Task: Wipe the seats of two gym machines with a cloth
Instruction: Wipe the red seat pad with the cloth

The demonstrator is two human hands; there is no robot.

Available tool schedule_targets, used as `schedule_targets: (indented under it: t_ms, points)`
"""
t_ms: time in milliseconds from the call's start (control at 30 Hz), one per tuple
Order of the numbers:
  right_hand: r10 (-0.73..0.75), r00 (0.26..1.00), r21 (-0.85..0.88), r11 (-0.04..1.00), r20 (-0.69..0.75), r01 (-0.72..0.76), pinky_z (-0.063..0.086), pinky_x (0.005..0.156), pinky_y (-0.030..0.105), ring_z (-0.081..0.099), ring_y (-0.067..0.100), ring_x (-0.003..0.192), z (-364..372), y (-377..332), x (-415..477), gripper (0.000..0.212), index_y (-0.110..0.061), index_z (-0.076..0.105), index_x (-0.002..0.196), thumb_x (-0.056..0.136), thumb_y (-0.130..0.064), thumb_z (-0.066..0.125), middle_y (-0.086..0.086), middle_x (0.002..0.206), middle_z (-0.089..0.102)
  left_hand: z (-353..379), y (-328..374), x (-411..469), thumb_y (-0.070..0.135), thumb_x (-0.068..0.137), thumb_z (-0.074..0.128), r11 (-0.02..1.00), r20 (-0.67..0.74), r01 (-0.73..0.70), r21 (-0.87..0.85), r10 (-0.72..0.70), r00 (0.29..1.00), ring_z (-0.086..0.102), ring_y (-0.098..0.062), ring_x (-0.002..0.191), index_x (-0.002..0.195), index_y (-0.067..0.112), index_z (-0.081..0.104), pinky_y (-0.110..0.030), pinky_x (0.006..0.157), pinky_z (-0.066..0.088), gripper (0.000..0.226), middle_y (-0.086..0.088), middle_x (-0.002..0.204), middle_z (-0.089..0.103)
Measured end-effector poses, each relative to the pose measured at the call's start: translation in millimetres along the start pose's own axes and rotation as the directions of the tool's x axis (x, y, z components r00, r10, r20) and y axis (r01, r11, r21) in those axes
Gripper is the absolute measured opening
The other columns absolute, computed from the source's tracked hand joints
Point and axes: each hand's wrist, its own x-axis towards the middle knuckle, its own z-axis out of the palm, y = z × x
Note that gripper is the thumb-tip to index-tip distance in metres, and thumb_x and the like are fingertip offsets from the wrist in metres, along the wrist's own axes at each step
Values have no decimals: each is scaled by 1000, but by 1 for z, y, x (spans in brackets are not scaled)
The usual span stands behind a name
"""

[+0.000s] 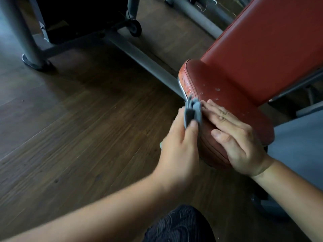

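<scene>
**Checker:** While the entry is open, where does the cloth sit against the seat?

**Clerk:** Item one, cloth; grey, bunched in folds; touching the left rim of the seat, just below a worn, cracked patch of the red padding.

**Checker:** Hands?

**Clerk:** Item two, left hand; thumb and fingers closed round the cloth, pinching it; placed off the rim, over the wooden floor. Item three, right hand; fingers straight and flat on the seat top, holding nothing; fingertips just beside the cloth.

**Checker:** Lie of the seat?

**Clerk:** Long axis runs from the far-left end to the near-right end in this view; red backrest rises along its far-right side; pale specks lie on the top between the right hand's fingertips and the backrest.

**Checker:** Which way does the work lie?

**Clerk:** Judged, not seen: up and right of the cloth, across the top toward the backrest; left hand carries the cloth and is nearer the rim; right hand lies across that path and would likely need to lift or slide aside. First machine or second: cannot tell.

**Checker:** Sundries?

**Clerk:** Grey frame tube along the floor beyond the seat; knee in dark patterned fabric at the bottom edge.
</scene>
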Motion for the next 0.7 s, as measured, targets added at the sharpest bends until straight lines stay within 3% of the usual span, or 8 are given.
schedule_targets:
  t_ms: [67, 233, 333, 400, 533, 633, 700]
  points:
    - [-7, 1000, 20, 1000, -5, 7, 31, 123, 52, 37, 23, 151, 0, 1, 0, 49, 2, 50, 145, 99, -13, 42, 10, 157, 46, 0, 2, -19, 25, 109, 43, 996, 30, -91, -2, 91, 995, 52, -3, 138, 148, 32, 53, -38, 121, 38, 41, 15, 143, 61]
    - [-13, 1000, -30, 999, -5, 12, 32, 122, 53, 36, 22, 151, 0, 1, 0, 50, -1, 49, 147, 99, -15, 40, 9, 158, 44, -5, 9, 37, 35, 104, 43, 995, -19, 6, 98, -4, 1000, 61, -4, 124, 137, 36, 61, -43, 115, 45, 38, 17, 128, 69]
    - [-22, 1000, -8, 1000, -14, 21, 33, 121, 54, 37, 23, 151, -1, 0, 0, 51, 0, 49, 146, 99, -15, 39, 9, 158, 45, 1, 2, -8, 25, 110, 43, 993, 42, -102, 56, 100, 994, 56, 4, 130, 144, 38, 55, -33, 117, 41, 38, 21, 135, 64]
    - [-14, 1000, -5, 1000, -11, 14, 33, 121, 53, 38, 23, 151, 0, 1, 1, 51, 1, 50, 146, 99, -15, 39, 10, 157, 46, -5, 0, -5, 26, 109, 44, 993, 39, -86, 76, 84, 996, 54, 5, 133, 144, 36, 55, -27, 117, 39, 38, 22, 137, 63]
    - [11, 1000, -15, 1000, -15, -11, 33, 121, 53, 38, 21, 151, 0, 1, 2, 51, -3, 50, 147, 98, -14, 40, 9, 157, 47, -6, 1, 33, 42, 104, 42, 992, 18, 41, 117, -44, 999, 60, -11, 130, 142, 38, 56, -45, 116, 44, 41, 14, 134, 68]
    - [4, 1000, 22, 1000, -16, -4, 32, 122, 52, 38, 22, 151, 0, 1, 2, 50, -2, 50, 146, 98, -13, 39, 8, 157, 47, 6, -8, 0, 38, 103, 42, 997, 75, -69, 35, 66, 995, 38, -10, 152, 155, 36, 41, -45, 127, 29, 52, 12, 158, 48]
    - [3, 1000, 44, 999, -28, -2, 32, 123, 47, 39, 21, 150, -2, -1, 4, 49, -2, 51, 145, 98, -12, 41, 7, 156, 47, 7, -3, -9, 32, 102, 43, 989, 49, -150, -8, 151, 987, 32, -5, 154, 152, 38, 43, -43, 129, 23, 50, 14, 160, 44]
